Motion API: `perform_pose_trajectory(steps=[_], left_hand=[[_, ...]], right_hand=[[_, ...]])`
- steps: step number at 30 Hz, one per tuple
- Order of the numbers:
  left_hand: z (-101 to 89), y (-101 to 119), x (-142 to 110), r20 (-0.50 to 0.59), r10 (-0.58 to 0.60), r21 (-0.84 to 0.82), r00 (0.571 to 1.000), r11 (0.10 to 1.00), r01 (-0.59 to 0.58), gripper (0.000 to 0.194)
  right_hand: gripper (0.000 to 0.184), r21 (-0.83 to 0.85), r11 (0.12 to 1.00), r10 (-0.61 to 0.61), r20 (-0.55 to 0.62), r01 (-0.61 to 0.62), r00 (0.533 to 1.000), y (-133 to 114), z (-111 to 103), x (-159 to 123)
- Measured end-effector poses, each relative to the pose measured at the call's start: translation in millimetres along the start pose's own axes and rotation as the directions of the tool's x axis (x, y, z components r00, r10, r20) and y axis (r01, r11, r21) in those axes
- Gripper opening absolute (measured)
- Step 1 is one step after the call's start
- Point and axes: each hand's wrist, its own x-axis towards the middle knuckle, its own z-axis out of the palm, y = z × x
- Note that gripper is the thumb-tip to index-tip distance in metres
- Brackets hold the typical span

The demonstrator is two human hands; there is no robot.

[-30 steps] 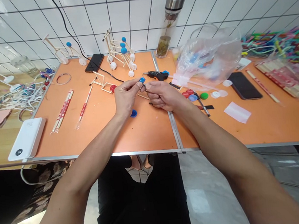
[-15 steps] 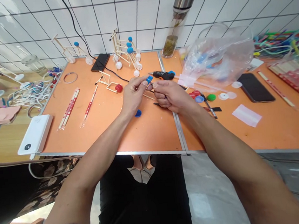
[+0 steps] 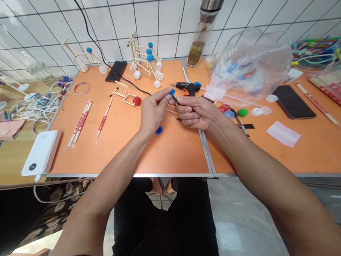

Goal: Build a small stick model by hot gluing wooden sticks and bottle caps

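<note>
My left hand [image 3: 153, 111] pinches a small blue bottle cap [image 3: 172, 92] between thumb and forefinger, just above the orange table [image 3: 124, 148]. My right hand [image 3: 197, 112] is closed around a thin dark tool whose tip meets the cap; I cannot make out what the tool is. Both hands hover together near the seam between the two table tops. A second blue cap [image 3: 159, 130] lies on the table under my left wrist. A black glue gun [image 3: 188, 87] rests just behind my hands.
Stick-and-cap models [image 3: 146, 64] stand at the back. Wrapped chopsticks [image 3: 79, 124], a white power bank [image 3: 41, 151], two phones [image 3: 293, 101], loose caps [image 3: 241, 112], a clear plastic bag [image 3: 249, 66], a glass bottle [image 3: 203, 28] and colourful straws [image 3: 322, 51] surround the hands.
The view has shifted slightly. My hands stay together on the blue cap; my right hand has turned a little, its fingers closing further round the tool.
</note>
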Motion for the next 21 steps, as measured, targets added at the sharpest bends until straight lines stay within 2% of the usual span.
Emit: perform_pose_trajectory(steps=[2,3,4,5,6,7,8,9,10,11,12,13,14,15,16,17,18,19,21], left_hand=[[-0.4,-1.6,-0.3,-0.002,-0.017,0.019,1.0,1.0,0.017,0.016],[-0.4,-2.9,-0.4,-0.006,-0.031,0.021,1.0,0.999,0.031,0.015],[-0.4,-4.5,-0.4,-0.012,-0.05,0.013,0.999,0.999,0.05,0.015],[-0.2,-6.6,-0.3,-0.021,-0.077,-0.003,0.997,0.997,0.077,0.015],[0.1,-9.0,-0.1,-0.031,-0.11,-0.028,0.993,0.994,0.11,0.014],[0.4,-11.6,0.1,-0.04,-0.146,-0.055,0.988,0.988,0.144,0.014],[0.9,-14.2,0.3,-0.051,-0.176,-0.08,0.983,0.982,0.172,0.013],[1.3,-16.5,0.4,-0.059,-0.197,-0.099,0.979,0.977,0.191,0.012],[1.6,-18.3,0.4,-0.064,-0.204,-0.113,0.977,0.974,0.196,0.012],[1.9,-19.5,0.1,-0.063,-0.197,-0.121,0.978,0.975,0.188,0.012],[2.1,-19.7,-0.3,-0.058,-0.179,-0.127,0.982,0.977,0.171,0.013],[2.3,-18.8,-0.8,-0.045,-0.155,-0.136,0.987,0.98,0.147,0.013],[2.5,-16.8,-1.5,-0.027,-0.127,-0.148,0.992,0.982,0.122,0.015],[2.7,-13.8,-2.1,-0.005,-0.097,-0.162,0.995,0.982,0.095,0.018],[3.0,-9.8,-2.8,0.017,-0.065,-0.178,0.998,0.982,0.067,0.021],[3.2,-5.3,-3.4,0.039,-0.035,-0.197,0.999,0.98,0.042,0.023],[3.5,-0.6,-3.9,0.056,-0.01,-0.215,0.998,0.976,0.022,0.024],[3.7,3.6,-4.3,0.069,0.005,-0.232,0.998,0.973,0.011,0.025],[3.7,8.6,-4.5,0.07,0.001,-0.246,0.998,0.969,0.016,0.024]], right_hand=[[0.015,-0.132,0.989,-0.068,-0.039,0.062,0.997,5.3,0.1,1.9],[0.018,-0.266,0.957,-0.144,-0.087,0.116,0.986,9.2,1.4,2.8],[0.02,-0.453,0.876,-0.252,-0.141,0.164,0.957,13.9,3.5,3.5],[0.021,-0.664,0.727,-0.381,-0.18,0.174,0.907,19.2,6.2,4.1],[0.024,-0.848,0.515,-0.503,-0.182,0.124,0.845,24.7,9.2,4.6],[0.027,-0.958,0.285,-0.59,-0.157,0.022,0.792,29.9,12.4,5.0],[0.03,-0.992,0.086,-0.635,-0.125,-0.091,0.762,34.4,15.4,5.3],[0.034,-0.982,-0.045,-0.653,-0.109,-0.183,0.749,37.7,17.9,5.5],[0.036,-0.968,-0.101,-0.656,-0.11,-0.232,0.747,39.4,19.7,5.5],[0.036,-0.969,-0.088,-0.653,-0.117,-0.229,0.749,39.2,20.7,5.2],[0.032,-0.984,-0.014,-0.646,-0.127,-0.179,0.753,37.0,20.8,4.5],[0.028,-0.989,0.118,-0.633,-0.146,-0.092,0.76,32.8,19.9,3.1],[0.025,-0.955,0.296,-0.598,-0.174,0.014,0.783,27.1,18.4,1.1],[0.023,-0.864,0.492,-0.526,-0.196,0.108,0.828,20.0,16.2,-1.6],[0.022,-0.714,0.683,-0.421,-0.207,0.158,0.883,12.4,13.6,-4.8],[0.019,-0.537,0.832,-0.276,-0.184,0.139,0.943,4.8,10.8,-8.1],[0.017,-0.387,0.918,-0.145,-0.125,0.086,0.982,-2.1,8.0,-11.1],[0.015,-0.278,0.96,-0.06,-0.063,0.04,0.996,-7.4,5.2,-13.4],[0.014,-0.188,0.982,-0.01,0.004,0.011,1.0,-11.4,0.7,-14.1]])
